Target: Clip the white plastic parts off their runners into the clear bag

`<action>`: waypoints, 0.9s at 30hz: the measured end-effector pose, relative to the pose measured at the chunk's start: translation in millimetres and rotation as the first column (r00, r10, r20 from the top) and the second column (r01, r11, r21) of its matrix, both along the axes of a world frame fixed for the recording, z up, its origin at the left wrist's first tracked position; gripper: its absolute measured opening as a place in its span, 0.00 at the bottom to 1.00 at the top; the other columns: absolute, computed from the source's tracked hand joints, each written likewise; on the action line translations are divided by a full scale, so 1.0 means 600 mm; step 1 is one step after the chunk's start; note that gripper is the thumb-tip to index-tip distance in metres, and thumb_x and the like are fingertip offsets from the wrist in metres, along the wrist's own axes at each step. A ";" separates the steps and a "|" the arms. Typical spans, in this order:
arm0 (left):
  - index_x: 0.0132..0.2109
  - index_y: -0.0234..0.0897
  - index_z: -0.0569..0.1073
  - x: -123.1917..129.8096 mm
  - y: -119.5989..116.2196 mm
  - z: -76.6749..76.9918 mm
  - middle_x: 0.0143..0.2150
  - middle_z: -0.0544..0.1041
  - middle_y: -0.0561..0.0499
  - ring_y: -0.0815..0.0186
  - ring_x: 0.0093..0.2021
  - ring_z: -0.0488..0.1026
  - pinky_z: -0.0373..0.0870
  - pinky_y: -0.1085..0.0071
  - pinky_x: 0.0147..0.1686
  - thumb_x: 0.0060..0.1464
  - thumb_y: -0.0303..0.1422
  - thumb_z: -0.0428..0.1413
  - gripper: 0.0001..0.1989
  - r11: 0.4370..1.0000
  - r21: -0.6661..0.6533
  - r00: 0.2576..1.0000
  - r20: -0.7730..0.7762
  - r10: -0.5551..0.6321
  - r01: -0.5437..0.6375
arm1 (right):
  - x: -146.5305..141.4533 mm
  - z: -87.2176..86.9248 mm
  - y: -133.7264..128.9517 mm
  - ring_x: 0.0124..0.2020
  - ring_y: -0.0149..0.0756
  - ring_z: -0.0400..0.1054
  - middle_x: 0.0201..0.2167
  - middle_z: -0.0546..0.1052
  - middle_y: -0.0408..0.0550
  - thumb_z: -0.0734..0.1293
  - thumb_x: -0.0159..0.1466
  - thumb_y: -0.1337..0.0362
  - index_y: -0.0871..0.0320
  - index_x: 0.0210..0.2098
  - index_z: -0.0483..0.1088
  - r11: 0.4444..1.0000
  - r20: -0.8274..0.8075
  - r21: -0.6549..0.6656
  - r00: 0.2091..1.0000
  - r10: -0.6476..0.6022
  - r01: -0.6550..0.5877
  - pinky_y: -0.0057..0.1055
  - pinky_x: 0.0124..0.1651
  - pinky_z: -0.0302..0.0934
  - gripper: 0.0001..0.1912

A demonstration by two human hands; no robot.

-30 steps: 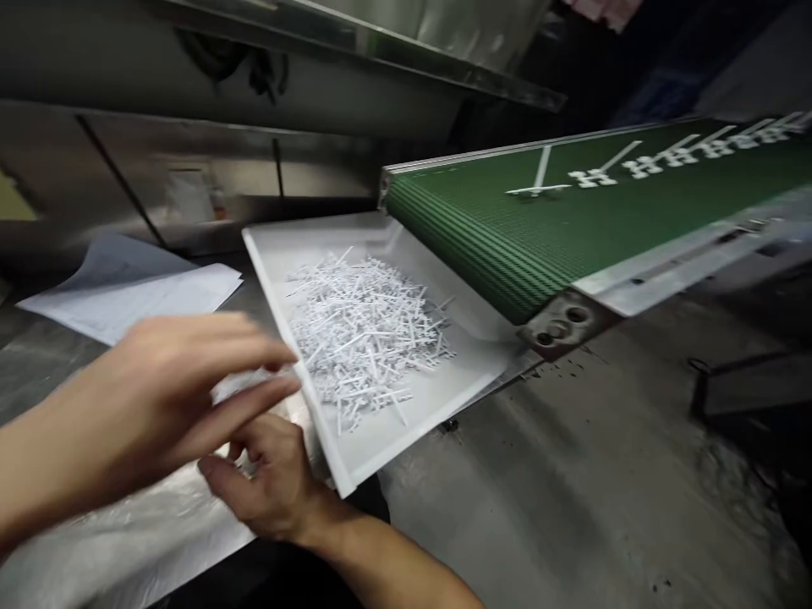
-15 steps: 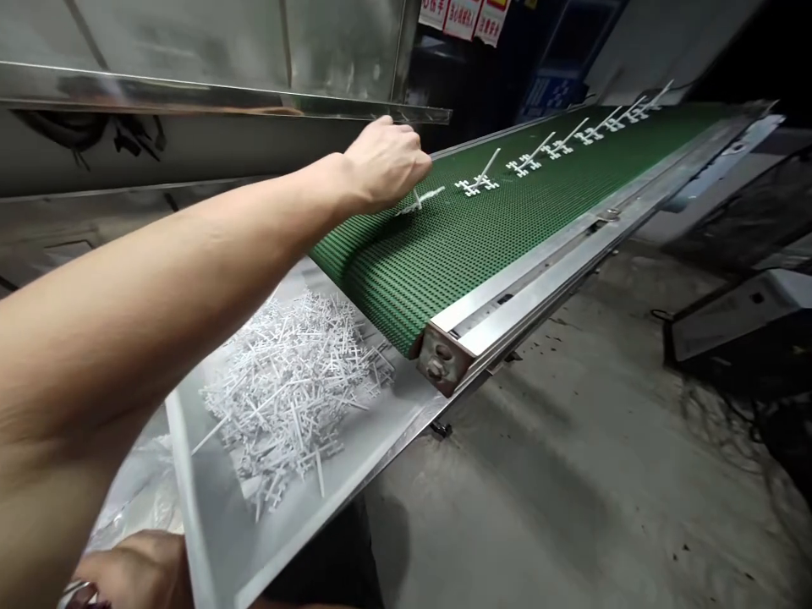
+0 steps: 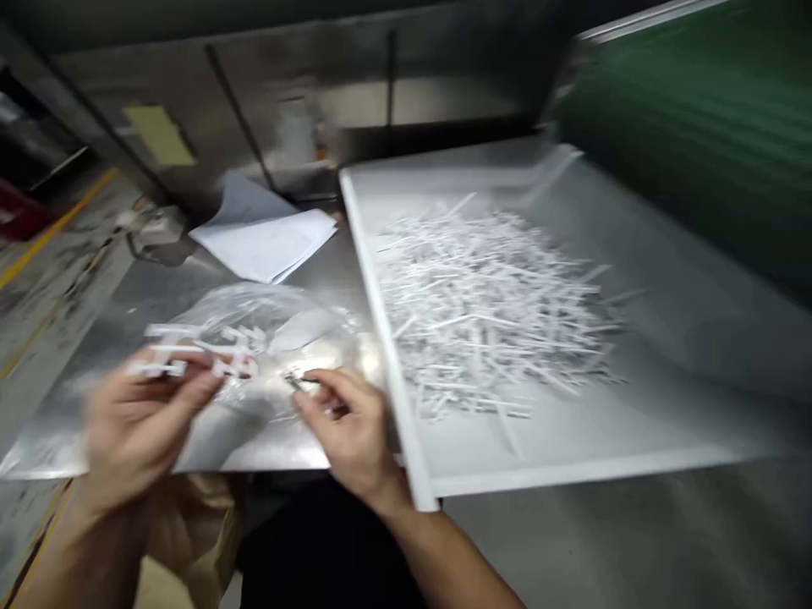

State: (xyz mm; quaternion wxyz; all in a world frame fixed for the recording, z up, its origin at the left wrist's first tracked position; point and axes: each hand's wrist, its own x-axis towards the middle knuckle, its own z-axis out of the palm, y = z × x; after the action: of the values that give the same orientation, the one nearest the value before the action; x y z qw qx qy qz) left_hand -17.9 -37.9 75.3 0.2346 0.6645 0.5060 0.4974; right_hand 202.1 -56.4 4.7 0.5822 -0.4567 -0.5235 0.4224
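Note:
My left hand pinches a white branched plastic piece above the metal table, on the left of the view. To its right, my right hand is closed on a small dark tool, its tip pointing toward the white piece; motion blur hides its exact shape. Beneath both hands lies a clear plastic bag. Beside my right hand stands a white tray holding a big heap of thin white plastic sticks.
Folded white paper sheets lie at the table's back. The green conveyor belt slopes at the upper right. A brown paper bag is below the table's front edge. A small grey device sits at the back left.
The view has swung left, from the belt to the table and tray. An arm that reached over the belt is gone from there; both hands are now over the table with a white piece and a tool.

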 end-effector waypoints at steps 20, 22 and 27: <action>0.49 0.33 0.79 0.012 0.006 -0.121 0.42 0.82 0.48 0.68 0.41 0.80 0.78 0.70 0.45 0.63 0.17 0.64 0.12 0.935 0.137 0.908 -0.318 -0.271 0.327 | -0.008 0.006 0.011 0.22 0.27 0.66 0.25 0.76 0.39 0.77 0.66 0.64 0.58 0.42 0.83 0.985 0.049 -0.132 0.993 -0.104 0.110 0.25 0.25 0.64 0.05; 0.49 0.33 0.79 0.013 0.006 -0.121 0.42 0.82 0.48 0.68 0.41 0.80 0.78 0.70 0.44 0.63 0.17 0.64 0.11 0.935 0.132 0.904 -0.331 -0.270 0.328 | -0.009 0.006 0.010 0.22 0.27 0.66 0.24 0.75 0.38 0.77 0.67 0.63 0.58 0.41 0.82 0.983 0.044 -0.157 0.995 -0.093 0.099 0.25 0.24 0.64 0.05; 0.50 0.35 0.78 0.015 0.008 -0.118 0.42 0.82 0.49 0.68 0.39 0.79 0.78 0.70 0.42 0.64 0.18 0.64 0.11 0.934 0.121 0.894 -0.351 -0.277 0.337 | -0.009 0.003 0.008 0.22 0.28 0.66 0.24 0.76 0.39 0.76 0.68 0.62 0.58 0.43 0.82 0.982 0.065 -0.170 0.995 -0.073 0.084 0.27 0.25 0.63 0.06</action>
State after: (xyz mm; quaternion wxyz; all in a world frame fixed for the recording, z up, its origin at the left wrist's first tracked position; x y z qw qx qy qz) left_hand -8.8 -33.1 4.7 0.1622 0.8279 0.3797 0.3796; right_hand 196.5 -51.9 6.8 0.5412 -0.5378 -0.4833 0.4293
